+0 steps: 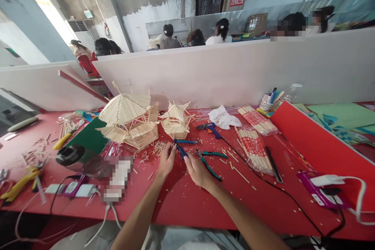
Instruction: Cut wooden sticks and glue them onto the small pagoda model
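Observation:
My right hand (197, 170) is closed on the handle of blue-handled cutters (182, 145), whose jaws point toward my left hand. My left hand (166, 159) is pinched at the cutter's tip, holding something too small to make out. Both hands rest over the red table (187, 199), just in front of a small stick-built pavilion model (175, 121). A larger stick pavilion (129, 121) stands to its left. Green-handled pliers (209, 158) lie just right of my right hand.
Stick offcuts litter the table. A blue glue gun (208, 128) with a black cord lies behind the pliers, beside white tissue (223, 118). Packs of chopsticks (253, 146) lie at right, a power strip (319, 193) at far right. Yellow cutters (20, 181) sit at left. People sit beyond the white partition (234, 70).

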A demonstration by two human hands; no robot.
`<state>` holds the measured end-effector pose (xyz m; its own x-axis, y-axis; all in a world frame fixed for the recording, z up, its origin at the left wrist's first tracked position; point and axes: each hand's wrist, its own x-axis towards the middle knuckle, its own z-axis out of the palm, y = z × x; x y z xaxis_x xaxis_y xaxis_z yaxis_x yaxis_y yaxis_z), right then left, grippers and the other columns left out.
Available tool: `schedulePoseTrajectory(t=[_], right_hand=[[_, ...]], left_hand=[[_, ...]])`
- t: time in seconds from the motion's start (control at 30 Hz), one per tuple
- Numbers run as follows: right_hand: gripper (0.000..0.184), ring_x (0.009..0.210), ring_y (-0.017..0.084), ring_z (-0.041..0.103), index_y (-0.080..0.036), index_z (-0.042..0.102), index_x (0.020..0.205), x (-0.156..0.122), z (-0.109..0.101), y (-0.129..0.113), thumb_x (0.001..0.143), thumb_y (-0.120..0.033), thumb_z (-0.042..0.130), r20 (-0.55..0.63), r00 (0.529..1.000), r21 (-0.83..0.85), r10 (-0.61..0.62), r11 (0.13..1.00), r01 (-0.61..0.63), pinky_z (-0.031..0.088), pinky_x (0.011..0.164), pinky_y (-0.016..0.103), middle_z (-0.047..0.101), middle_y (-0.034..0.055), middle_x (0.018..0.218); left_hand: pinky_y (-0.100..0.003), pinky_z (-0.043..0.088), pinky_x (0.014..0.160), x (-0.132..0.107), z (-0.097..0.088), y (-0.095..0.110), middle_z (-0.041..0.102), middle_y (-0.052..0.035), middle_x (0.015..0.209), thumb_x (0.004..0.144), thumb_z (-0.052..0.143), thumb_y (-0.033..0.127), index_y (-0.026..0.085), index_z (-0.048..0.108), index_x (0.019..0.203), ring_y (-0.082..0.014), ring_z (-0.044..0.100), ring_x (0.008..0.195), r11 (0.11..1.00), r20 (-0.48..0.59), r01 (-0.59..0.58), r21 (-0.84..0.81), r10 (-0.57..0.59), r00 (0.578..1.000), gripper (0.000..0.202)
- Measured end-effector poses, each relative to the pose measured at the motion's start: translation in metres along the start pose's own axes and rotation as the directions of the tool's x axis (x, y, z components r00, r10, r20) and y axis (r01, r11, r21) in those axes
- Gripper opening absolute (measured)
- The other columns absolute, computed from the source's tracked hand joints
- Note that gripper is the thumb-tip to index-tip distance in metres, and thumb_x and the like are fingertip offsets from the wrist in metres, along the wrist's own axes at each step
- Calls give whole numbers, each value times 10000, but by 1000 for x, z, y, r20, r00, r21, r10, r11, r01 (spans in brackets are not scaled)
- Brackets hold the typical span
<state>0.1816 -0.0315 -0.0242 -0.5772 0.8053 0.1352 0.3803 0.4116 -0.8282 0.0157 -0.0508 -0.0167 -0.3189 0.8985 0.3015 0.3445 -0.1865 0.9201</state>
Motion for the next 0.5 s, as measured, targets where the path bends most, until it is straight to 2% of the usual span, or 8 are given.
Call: schedulePoseTrajectory(t=[0.2, 0.33, 0.5], right_hand=[[445, 1164, 277, 661, -196, 610, 1250, -3, -15, -3, 1072, -422, 272, 10, 999, 62, -44, 997, 43, 504, 1011, 429, 728, 132, 1157], [439, 1175, 286, 654, -186, 586, 1291, -3, -18, -5, 1066, -412, 284, 6, 999, 55, -41, 998, 41, 495, 1016, 456, 706, 145, 1243], [447, 1192, 279, 647, -195, 574, 1350, -4, -19, -7, 1064, -401, 299, 28, 998, 52, -53, 997, 52, 491, 1026, 451, 710, 137, 1231]], left_hand=[[-287, 366, 637, 1, -3, -4, 468, 20, 650, 967, 479, 597, 220, 504, 735, -152, 434, 625, 996, 31, 30, -81, -27, 999, 443], [-280, 373, 635, 2, -4, -6, 482, 23, 653, 961, 492, 606, 216, 512, 736, -146, 444, 621, 994, 35, 34, -104, -30, 999, 451], [-283, 369, 637, 1, -4, -2, 488, 18, 645, 972, 495, 577, 212, 531, 728, -147, 446, 620, 997, 35, 5, -77, -3, 999, 441]])
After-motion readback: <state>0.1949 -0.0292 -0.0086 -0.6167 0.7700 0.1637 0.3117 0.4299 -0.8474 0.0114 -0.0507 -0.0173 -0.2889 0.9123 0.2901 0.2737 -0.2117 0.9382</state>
